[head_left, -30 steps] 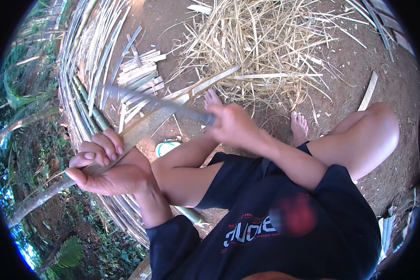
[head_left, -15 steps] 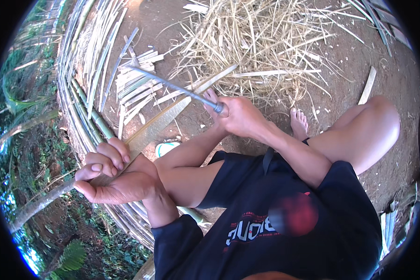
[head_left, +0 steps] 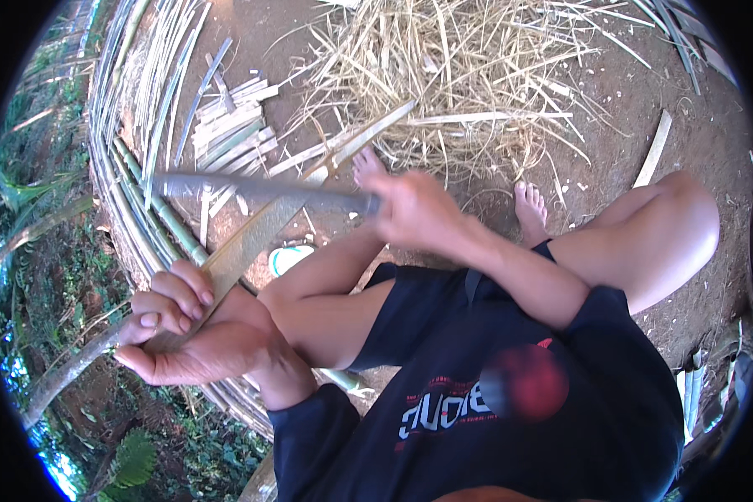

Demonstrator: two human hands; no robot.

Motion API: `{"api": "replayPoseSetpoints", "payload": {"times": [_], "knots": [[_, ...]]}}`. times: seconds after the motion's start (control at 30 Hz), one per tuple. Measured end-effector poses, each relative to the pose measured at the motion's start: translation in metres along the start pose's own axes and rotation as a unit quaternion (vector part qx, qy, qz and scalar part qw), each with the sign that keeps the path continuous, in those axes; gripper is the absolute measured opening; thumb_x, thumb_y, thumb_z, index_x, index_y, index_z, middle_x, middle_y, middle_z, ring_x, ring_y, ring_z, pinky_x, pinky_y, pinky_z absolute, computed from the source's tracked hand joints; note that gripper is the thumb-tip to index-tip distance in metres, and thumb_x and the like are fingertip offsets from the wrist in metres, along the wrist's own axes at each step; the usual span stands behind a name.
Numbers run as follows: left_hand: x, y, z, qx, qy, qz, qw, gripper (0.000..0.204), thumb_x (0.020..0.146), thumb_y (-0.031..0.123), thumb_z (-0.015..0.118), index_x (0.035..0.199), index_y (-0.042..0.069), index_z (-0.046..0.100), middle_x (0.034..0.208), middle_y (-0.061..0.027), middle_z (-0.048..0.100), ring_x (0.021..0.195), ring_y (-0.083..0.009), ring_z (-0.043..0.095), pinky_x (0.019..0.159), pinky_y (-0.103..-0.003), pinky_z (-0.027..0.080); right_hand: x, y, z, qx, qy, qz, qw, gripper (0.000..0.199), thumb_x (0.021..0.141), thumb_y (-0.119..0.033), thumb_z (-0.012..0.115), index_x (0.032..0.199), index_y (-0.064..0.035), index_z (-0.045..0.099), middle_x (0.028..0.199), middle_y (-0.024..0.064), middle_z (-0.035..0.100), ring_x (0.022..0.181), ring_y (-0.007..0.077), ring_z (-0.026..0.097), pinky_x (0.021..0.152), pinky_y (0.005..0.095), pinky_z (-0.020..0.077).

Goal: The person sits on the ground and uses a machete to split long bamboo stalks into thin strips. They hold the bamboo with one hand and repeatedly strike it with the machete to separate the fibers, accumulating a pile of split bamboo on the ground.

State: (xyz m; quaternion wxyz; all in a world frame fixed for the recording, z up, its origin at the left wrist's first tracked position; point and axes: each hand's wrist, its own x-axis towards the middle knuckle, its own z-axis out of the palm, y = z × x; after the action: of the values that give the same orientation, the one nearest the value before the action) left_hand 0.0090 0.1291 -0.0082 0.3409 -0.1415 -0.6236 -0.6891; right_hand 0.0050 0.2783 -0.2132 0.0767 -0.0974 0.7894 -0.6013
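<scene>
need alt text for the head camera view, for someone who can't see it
Seen from above, a seated person's left hand grips a long bamboo strip while the right hand holds a long knife across it. Straw-like shavings and cut slats lie on bare dirt.

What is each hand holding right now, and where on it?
The left hand grips a long bamboo strip partway along its length. The right hand holds a long knife by its handle end, blade pointing left across the strip.

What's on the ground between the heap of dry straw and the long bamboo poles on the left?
In the head view, a small stack of short split bamboo slats lies on bare dirt.
</scene>
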Motion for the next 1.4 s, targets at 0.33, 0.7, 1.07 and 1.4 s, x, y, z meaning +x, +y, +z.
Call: {"api": "replayPoseSetpoints", "payload": {"times": [0.33,0.7,1.07,1.4], "knots": [[0.005,-0.006,-0.012,0.028,0.003,-0.005,1.0,0.044,0.103,0.039,0.034,0.074,0.012,0.053,0.056,0.0033,0.034,0.047,-0.0085,0.031,0.043,-0.023,0.024,0.005,-0.003,-0.007,-0.032,-0.106,0.024,0.994,0.025,0.075,-0.009,0.059,0.098,-0.0019,0.065,0.071,0.0201,0.065,0.065,0.0337,0.067,0.068,0.0436,0.0551],[0.023,-0.012,-0.029,-0.001,0.023,-0.043,0.999,0.042,0.1,0.04,0.041,0.074,0.012,0.057,0.057,0.0023,0.036,0.048,-0.009,0.031,0.045,-0.023,0.026,0.007,0.054,0.021,-0.089,-0.05,0.088,0.991,0.022,0.082,-0.01,0.055,0.098,0.0007,0.067,0.071,0.0171,0.066,0.063,0.0249,0.066,0.06,0.0405,0.0542],[0.053,-0.033,-0.07,-0.032,0.02,-0.09,0.995,0.042,0.099,0.037,0.045,0.066,0.011,0.053,0.053,0.0021,0.036,0.046,-0.01,0.032,0.045,-0.025,0.028,0.009,0.11,0.022,-0.101,-0.039,0.169,0.98,0.019,0.081,-0.011,0.054,0.093,-0.0012,0.064,0.076,0.0178,0.066,0.067,0.0291,0.066,0.064,0.0424,0.0533],[0.051,-0.028,-0.116,-0.029,0.126,-0.105,0.986,0.04,0.097,0.036,0.046,0.064,0.013,0.048,0.054,0.0018,0.037,0.046,-0.0127,0.033,0.047,-0.028,0.03,0.003,0.121,0.017,-0.165,-0.089,0.249,0.95,0.021,0.085,-0.017,0.059,0.099,-0.0028,0.066,0.081,0.0182,0.067,0.072,0.0296,0.067,0.069,0.0431,0.0545]]}}
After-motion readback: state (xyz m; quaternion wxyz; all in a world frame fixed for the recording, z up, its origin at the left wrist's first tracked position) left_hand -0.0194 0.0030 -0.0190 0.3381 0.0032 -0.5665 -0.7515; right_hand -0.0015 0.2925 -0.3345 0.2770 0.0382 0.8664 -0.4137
